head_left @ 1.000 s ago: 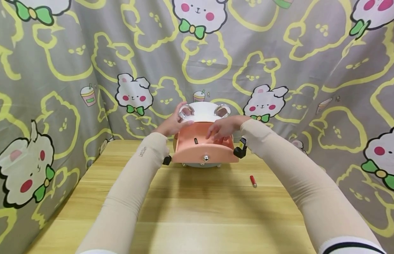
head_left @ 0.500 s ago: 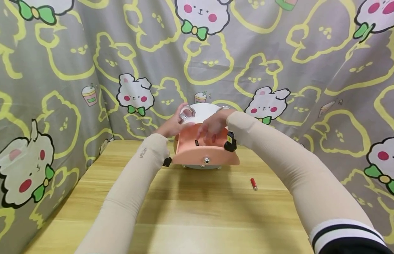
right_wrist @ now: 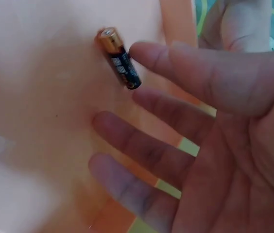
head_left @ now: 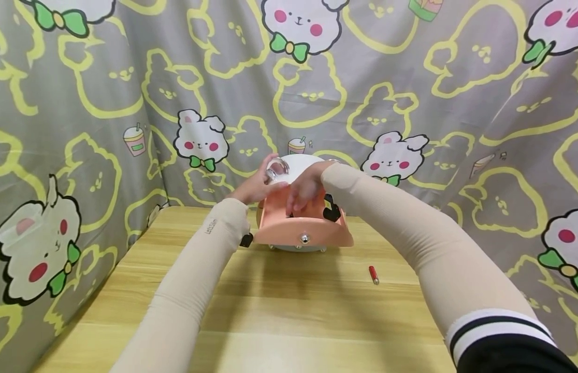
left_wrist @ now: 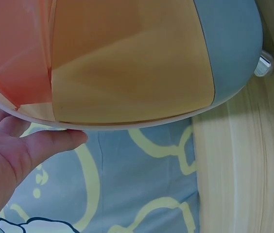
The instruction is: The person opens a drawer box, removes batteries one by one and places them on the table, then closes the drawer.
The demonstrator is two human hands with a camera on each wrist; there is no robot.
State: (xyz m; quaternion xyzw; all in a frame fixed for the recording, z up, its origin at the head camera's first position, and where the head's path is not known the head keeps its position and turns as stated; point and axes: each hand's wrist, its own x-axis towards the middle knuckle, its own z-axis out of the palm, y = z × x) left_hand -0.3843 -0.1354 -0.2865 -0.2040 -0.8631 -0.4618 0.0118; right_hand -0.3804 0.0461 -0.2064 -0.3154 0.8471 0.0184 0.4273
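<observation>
A white storage box (head_left: 299, 165) with clear ear-like loops has its peach drawer (head_left: 279, 233) pulled out, a silver knob on the front. My left hand (head_left: 256, 186) holds the box's upper left edge by one loop, thumb at the front and fingers behind. In the left wrist view, the left hand (left_wrist: 6, 160) lies along the rim. My right hand (head_left: 307, 189) reaches down into the drawer. There, a black battery (right_wrist: 122, 63) with a copper-coloured end lies on the drawer floor. The right thumb tip is right at its side, index fingertip by its lower end, fingers spread and loosely bent.
A small red cylinder (head_left: 373, 274) with a silver end lies on the wooden table (head_left: 289, 321), right of the box. A patterned grey curtain (head_left: 312, 114) hangs close behind the box and along both sides.
My right hand has moved left and down inside the drawer, from its right side to the battery. My left hand keeps its hold on the box.
</observation>
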